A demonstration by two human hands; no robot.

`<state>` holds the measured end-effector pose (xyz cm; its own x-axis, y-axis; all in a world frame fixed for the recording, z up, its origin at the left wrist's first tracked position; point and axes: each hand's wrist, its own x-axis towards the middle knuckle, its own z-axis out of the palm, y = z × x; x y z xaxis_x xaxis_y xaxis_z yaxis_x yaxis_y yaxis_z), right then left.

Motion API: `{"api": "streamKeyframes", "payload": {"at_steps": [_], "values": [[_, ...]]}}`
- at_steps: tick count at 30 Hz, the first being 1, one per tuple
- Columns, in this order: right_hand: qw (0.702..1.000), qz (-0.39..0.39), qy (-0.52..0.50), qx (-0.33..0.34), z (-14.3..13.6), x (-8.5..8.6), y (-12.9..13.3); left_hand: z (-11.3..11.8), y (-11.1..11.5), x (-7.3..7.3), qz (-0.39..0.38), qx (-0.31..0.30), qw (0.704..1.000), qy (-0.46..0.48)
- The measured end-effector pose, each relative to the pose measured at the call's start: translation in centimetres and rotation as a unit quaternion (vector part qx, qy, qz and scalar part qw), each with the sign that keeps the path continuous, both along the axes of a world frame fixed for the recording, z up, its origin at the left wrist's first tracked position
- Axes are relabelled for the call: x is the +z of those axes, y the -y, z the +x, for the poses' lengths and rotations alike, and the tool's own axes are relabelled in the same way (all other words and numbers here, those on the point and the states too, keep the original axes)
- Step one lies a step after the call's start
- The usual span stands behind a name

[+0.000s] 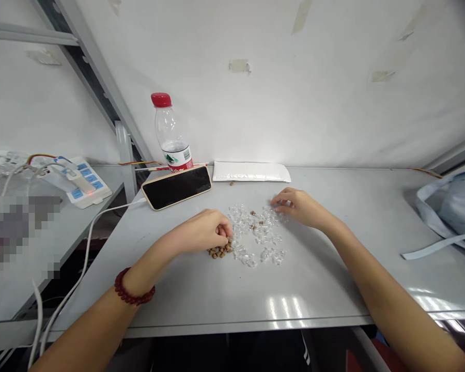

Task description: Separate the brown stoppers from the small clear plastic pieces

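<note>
My left hand (207, 230) has its fingers curled together at a small pile of brown pellets (218, 252) and partly covers it. What sits between those fingertips, if anything, is too small to make out. A loose spread of small clear plastic pieces (261, 235) lies to the right of the pile, with a few brown bits (254, 226) among them. At the upper right edge of this spread, my right hand (300, 207) has its thumb and fingers drawn close over the clear pieces. I cannot tell what its fingertips hold.
Behind my left hand, a phone (177, 187) leans against a red-capped water bottle (173, 134). A flat white packet (251, 172) rests by the wall, a stray pellet (231, 184) before it. A power strip (87, 182) stands left; a pale blue bag (459, 206) lies right.
</note>
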<state>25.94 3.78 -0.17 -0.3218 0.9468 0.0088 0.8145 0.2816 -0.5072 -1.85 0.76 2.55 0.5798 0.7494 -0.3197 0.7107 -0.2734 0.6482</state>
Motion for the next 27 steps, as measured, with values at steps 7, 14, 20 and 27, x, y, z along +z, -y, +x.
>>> {"api": "streamKeyframes", "payload": {"at_steps": [7,14,20,27], "values": [[1.000,-0.020,-0.018,-0.016,1.0,0.6,-0.1,0.1,0.2,0.1,0.022,0.009,1.000,0.012],[0.998,0.043,-0.040,-0.005,-0.5,0.2,0.2,0.3,-0.1,0.3,0.028,0.068,0.995,0.070],[0.996,0.089,-0.012,0.025,-2.2,-1.2,0.3,0.7,-0.3,-0.3,0.036,0.122,0.980,0.153],[0.998,0.064,0.005,-0.002,-2.3,-0.8,0.4,1.1,0.1,0.1,-0.039,0.166,0.956,0.239]]}}
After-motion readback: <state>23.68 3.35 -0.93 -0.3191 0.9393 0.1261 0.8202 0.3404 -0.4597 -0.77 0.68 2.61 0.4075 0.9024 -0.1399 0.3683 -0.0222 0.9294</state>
